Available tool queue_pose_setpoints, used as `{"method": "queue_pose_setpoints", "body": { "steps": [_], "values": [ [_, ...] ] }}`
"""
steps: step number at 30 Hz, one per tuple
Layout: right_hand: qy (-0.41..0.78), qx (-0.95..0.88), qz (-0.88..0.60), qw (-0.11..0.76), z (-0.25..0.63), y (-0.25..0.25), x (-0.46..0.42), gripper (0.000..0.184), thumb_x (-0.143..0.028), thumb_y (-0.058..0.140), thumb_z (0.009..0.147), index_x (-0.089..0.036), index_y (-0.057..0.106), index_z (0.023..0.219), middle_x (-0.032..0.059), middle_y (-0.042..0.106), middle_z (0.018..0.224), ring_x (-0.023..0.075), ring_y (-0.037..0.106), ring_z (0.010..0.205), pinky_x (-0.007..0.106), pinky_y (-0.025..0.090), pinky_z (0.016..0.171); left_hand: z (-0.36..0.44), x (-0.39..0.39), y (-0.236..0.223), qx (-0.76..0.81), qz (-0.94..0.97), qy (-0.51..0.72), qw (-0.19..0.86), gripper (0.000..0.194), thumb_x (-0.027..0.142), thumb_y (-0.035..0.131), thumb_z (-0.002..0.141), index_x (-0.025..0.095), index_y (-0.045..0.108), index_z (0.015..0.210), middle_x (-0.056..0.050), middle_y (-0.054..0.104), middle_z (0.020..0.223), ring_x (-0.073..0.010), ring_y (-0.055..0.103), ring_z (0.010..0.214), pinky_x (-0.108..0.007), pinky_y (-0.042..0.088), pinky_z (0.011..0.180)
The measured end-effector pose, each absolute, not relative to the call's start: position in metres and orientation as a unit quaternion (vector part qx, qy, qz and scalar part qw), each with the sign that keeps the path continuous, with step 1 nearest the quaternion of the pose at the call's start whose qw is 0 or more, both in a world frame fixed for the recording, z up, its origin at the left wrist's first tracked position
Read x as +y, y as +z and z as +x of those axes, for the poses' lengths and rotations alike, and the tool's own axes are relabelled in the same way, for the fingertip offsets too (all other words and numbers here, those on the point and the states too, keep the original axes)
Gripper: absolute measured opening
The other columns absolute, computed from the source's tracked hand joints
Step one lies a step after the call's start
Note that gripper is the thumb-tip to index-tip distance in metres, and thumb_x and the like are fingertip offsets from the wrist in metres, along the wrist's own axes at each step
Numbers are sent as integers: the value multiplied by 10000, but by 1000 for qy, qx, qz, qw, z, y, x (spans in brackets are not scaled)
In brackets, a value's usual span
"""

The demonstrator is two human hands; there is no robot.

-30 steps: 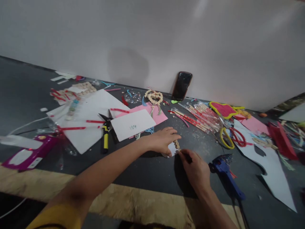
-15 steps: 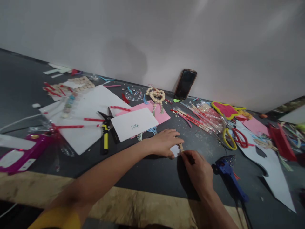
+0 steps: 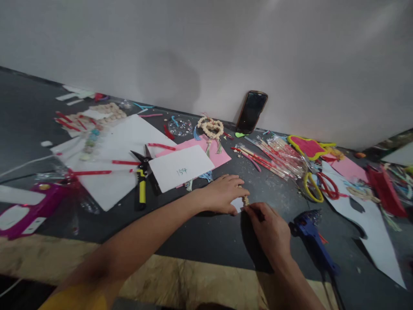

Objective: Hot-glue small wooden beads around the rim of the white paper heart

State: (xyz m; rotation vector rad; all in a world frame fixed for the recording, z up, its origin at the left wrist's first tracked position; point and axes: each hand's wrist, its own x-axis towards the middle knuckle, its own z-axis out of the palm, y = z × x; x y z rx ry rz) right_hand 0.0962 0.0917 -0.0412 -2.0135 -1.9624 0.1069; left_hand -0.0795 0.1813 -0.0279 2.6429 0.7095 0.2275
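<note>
A short string of pale wooden beads [image 3: 245,200] lies beside a small white paper piece [image 3: 238,204] on the dark table. My left hand [image 3: 224,193] rests palm down over them, its fingers stretched and apart, fingertips at the upper part of the beads and thumb at the paper. At the near end of the beads, my right hand [image 3: 269,228] is closed in a pinch; the exact grip is partly hidden by its own fingers. Close to my left hand lies a white card [image 3: 182,168] marked 154. A blue glue gun [image 3: 314,241] lies to the right of my right hand.
Yellow-handled pliers [image 3: 142,185] lie left of the card. Heart-shaped bead ornaments [image 3: 211,128] and a leaning phone [image 3: 252,111] stand near the wall. Bagged red-and-white sticks [image 3: 274,159], scissors [image 3: 312,187] and cut paper [image 3: 380,232] crowd the right. A purple device [image 3: 35,211] sits far left.
Both hands stay in nearly the same place over the beads. The view has shifted very slightly, and a little more of the bead string shows between the hands.
</note>
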Motion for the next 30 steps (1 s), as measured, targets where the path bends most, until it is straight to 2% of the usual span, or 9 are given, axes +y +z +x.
{"method": "queue_pose_setpoints", "body": {
  "steps": [6,12,17,30],
  "values": [
    [54,-700,-689,180,98,-40,90,260,-461,539,812,-230,660,824,18,691,780,161,619,664,245,406,570,-80,181,-27,257,945,71,190,616,382,713,687,211,487,1234,-144,416,1375,-325,325,1292,-445,289,1012],
    [67,-717,-665,200,101,-38,88,225,-374,496,844,-204,641,869,35,692,805,158,633,712,245,445,648,-79,180,-27,260,945,71,187,627,385,725,676,210,495,1232,-145,426,1366,-321,331,1290,-445,280,1022],
    [58,-719,-664,195,101,-41,90,218,-322,465,855,-205,649,849,41,688,797,175,636,716,263,443,644,-78,180,-30,266,944,70,181,647,391,727,670,220,482,1244,-134,422,1375,-314,331,1291,-450,270,1028],
    [47,-718,-669,186,100,-43,91,207,-334,483,856,-217,654,840,32,687,799,175,635,708,264,423,624,-78,179,-28,267,942,71,193,639,375,733,667,206,493,1234,-149,417,1376,-324,320,1295,-446,272,1028]
  ]
}}
